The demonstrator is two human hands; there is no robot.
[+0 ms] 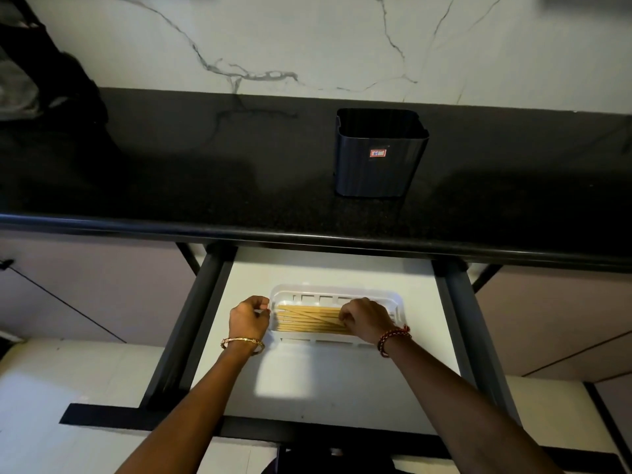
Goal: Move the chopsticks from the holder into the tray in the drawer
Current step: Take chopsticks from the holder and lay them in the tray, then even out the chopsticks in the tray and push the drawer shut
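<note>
Chopsticks [307, 319] lie in a loose pile lengthwise in the white tray [399, 304] inside the open drawer [325, 378]. My right hand [364, 319] rests curled on their right ends, fingertips pinching them. My left hand [248, 318] grips the tray's left rim. On the black desk [171, 172] beyond, the dark holder [379, 155] stands upright, far right.

pale chopsticks [307, 319] lie in white tray [398, 302]
</note>
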